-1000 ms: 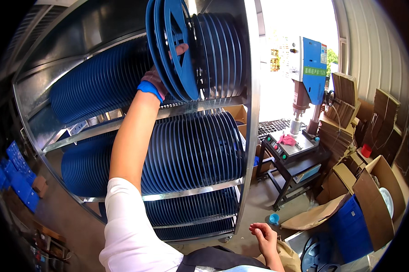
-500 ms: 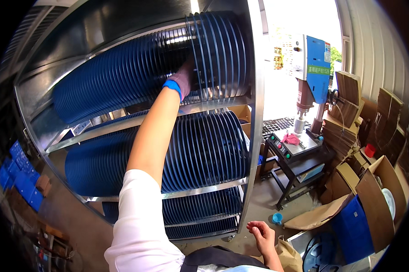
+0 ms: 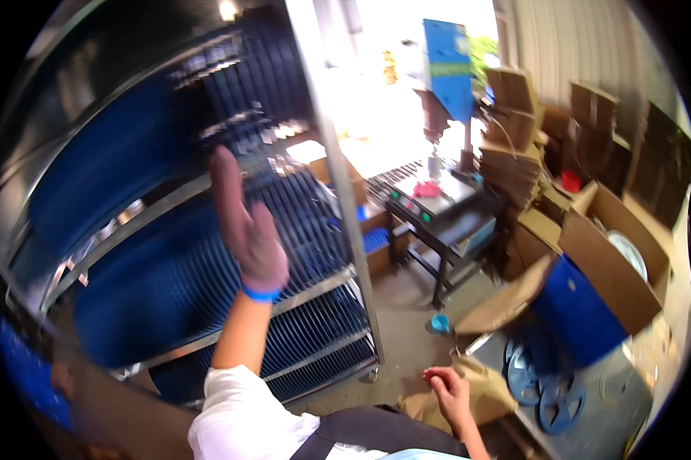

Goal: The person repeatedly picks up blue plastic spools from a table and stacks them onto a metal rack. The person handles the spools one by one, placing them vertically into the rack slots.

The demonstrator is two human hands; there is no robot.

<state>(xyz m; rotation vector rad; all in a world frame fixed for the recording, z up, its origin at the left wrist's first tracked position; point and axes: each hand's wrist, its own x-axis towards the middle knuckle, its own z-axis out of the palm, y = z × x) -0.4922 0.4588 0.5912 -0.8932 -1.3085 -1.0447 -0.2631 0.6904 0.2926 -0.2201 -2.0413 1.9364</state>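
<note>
Left hand [image 3: 252, 238] has drawn out from among the upper-tier blue discs [image 3: 108, 161] since the earlier frame; view has swung too, putting the metal rack [image 3: 338, 169] farther left; glove blurred, fingers extended, thumb spread, nothing held; right hand [image 3: 449, 391] bare, low, fingers curled, cannot tell whether they close on anything; discs sit in rows on the rack tiers, top ones smeared by motion and dark, second row partly hidden behind the glove and forearm; rack's upper end cut off.

Glove mauve, fabric-like, cuff bright blue; discs thin, round, edge-on, ribbed in effect; rack posts straight, shiny.

Right of rack: blue-and-white press [image 3: 449, 69], head washed out by glare, pink cloth [image 3: 426, 188] on its table; stacked cardboard [image 3: 512, 107] behind; open carton [image 3: 613, 268] and brown paper [image 3: 487, 383] crowd the floor side; spoked blue reels [image 3: 561, 402] lie beyond the right hand; light-blue cup [image 3: 439, 323] on the floor.
</note>
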